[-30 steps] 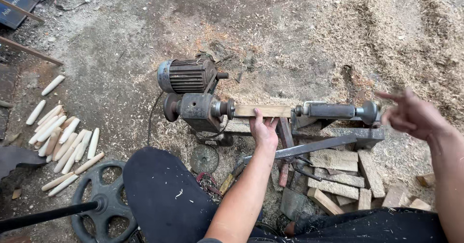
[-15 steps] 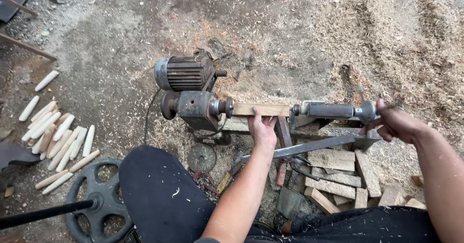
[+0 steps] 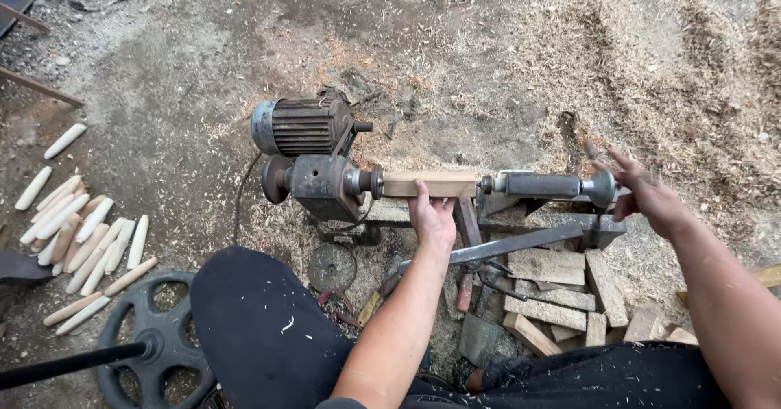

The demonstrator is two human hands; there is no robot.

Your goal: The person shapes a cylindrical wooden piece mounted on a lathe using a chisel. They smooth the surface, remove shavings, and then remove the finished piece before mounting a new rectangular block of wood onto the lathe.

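Left hand: fingers hooked over the near edge of the wood blank, which sits between headstock and tailstock. Right hand: fingers loosely curled at the tailstock's handwheel; firm grasp cannot be told. Best practice, as judged: steady the blank level while tightening until both centres bite; motor beyond.

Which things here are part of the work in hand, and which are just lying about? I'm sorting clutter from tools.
In use:
left hand on the wood block
right hand at the tailstock handle
lathe head
motor

Lying about:
turned pegs
cut wood pieces
black wheel
sawdust pile
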